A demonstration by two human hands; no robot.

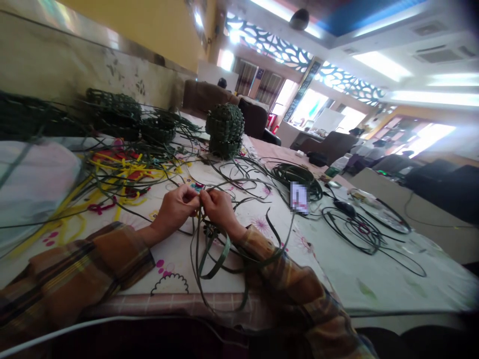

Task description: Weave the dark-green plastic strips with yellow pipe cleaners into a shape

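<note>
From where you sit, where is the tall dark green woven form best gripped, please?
Probably the rounded upper body of the tall dark green woven form, cupped from above on the near side: it stands upright, and loose dark green strips crowd its base.

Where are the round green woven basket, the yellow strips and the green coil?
Round dark green woven basket (225,124): head view, its woven side.
Yellow plastic strips (123,175): head view, one strip's middle.
Coil of dark green strips (295,170): head view, its far rim.
</note>
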